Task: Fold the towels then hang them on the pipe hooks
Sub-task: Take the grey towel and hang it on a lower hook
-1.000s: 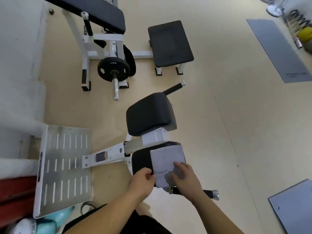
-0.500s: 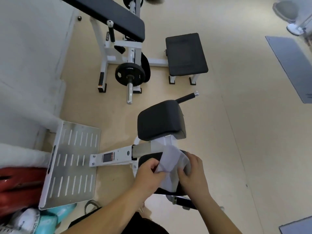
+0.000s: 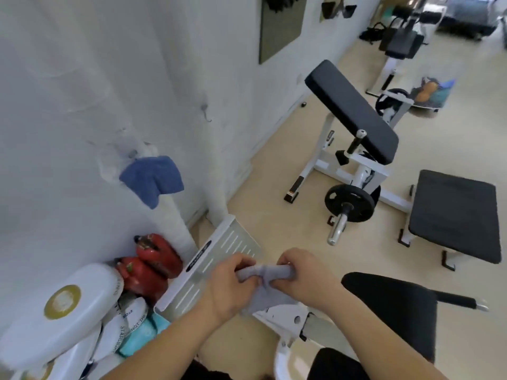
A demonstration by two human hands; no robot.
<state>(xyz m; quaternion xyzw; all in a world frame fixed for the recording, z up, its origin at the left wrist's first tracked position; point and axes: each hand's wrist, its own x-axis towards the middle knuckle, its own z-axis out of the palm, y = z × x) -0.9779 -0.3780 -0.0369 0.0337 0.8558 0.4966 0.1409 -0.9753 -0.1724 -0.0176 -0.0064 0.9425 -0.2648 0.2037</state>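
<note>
A folded grey towel (image 3: 267, 272) is held in the air between my two hands, above the white footplate. My left hand (image 3: 229, 286) grips its left end and my right hand (image 3: 304, 278) grips its right end, with the lower part of the cloth hanging between my palms. A blue towel (image 3: 152, 178) hangs from a hook on the white pipe (image 3: 175, 218) against the wall, up and to the left of my hands. A bare hook (image 3: 205, 115) sticks out of a second white pipe (image 3: 216, 171) further right.
A slotted white footplate (image 3: 219, 259) and the black machine seat (image 3: 392, 305) lie below my hands. Red and white pads (image 3: 148, 267) pile up at the lower left. A preacher bench (image 3: 354, 111) with a weight plate (image 3: 349, 202) and a black stool (image 3: 455, 215) stand ahead.
The grey towel has been lifted off the black seat pad and is now held up by both hands. My view has turned left and up toward the wall with the pipes.
</note>
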